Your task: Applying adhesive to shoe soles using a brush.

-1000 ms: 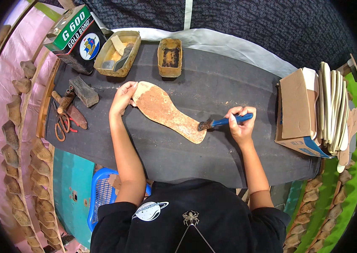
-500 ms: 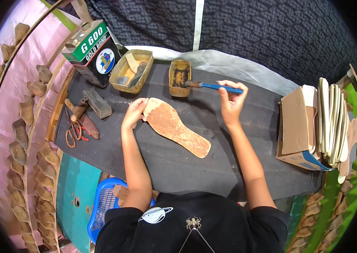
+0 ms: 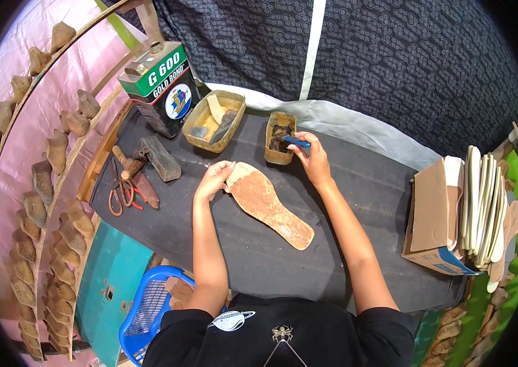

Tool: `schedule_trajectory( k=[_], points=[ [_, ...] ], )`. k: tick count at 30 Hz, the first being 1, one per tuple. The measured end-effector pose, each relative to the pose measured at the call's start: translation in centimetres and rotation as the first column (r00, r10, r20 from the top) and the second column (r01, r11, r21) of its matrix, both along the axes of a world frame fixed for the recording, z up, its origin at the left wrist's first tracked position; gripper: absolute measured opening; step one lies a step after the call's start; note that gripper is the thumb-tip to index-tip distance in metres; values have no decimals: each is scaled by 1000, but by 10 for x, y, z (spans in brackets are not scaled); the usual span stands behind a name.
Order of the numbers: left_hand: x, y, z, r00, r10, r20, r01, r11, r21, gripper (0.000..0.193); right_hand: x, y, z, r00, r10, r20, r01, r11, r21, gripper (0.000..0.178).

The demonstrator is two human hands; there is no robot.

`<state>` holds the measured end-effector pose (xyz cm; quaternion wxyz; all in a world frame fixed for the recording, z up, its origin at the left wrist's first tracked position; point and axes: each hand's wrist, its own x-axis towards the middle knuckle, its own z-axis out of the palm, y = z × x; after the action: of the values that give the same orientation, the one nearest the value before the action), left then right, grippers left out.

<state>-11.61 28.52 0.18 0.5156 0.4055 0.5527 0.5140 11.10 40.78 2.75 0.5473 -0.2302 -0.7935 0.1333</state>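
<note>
My left hand (image 3: 212, 181) pinches the wide end of a tan, shoe-sole-shaped insole (image 3: 271, 208), which slants over the dark table toward the lower right. Most of its upper face is stained reddish brown. Farther off, my right hand (image 3: 314, 161) closes around the blue handle of a brush (image 3: 297, 142). The brush's working end is down inside a small rectangular tub (image 3: 279, 158) with dark brown residue, so its tip is hidden. Left of that tub stands a larger yellowish tub (image 3: 209, 144) with scraper-like flat pieces in it.
A green-and-black metal can (image 3: 164, 92) stands at the back left. Nearer lie a dark block (image 3: 162, 160), a wooden-handled tool (image 3: 129, 166) and scissors (image 3: 116, 199). On the right, a cardboard box (image 3: 428, 211) holds stacked pale soles (image 3: 480, 205). A blue basket (image 3: 138, 312) is below the table; shoe lasts (image 3: 42, 189) line racks.
My right hand has moved left and toward the small tub, lowering the brush deeper into it. The left hand still holds the insole. The whole view has shifted slightly.
</note>
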Motion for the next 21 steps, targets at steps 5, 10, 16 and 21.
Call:
schedule_trajectory(
  k=[5,10,16,21],
  points=[
    [-2,-1,-2,1000,-20,23,20,1000,8,23,3,-3,5,999,21,37,-20,1000,-20,37],
    [-1,-1,-3,999,-23,32,23,1000,18,23,9,-8,7,998,5,67,-4,1000,-24,39],
    [1,-1,-3,999,-21,29,20,999,30,23,17,-16,13,995,5,103,3,997,-78,45],
    [3,-2,-1,998,3,67,-8,998,65,24,30,-35,8,998,60,-20,-63,964,-259,57]
  ],
)
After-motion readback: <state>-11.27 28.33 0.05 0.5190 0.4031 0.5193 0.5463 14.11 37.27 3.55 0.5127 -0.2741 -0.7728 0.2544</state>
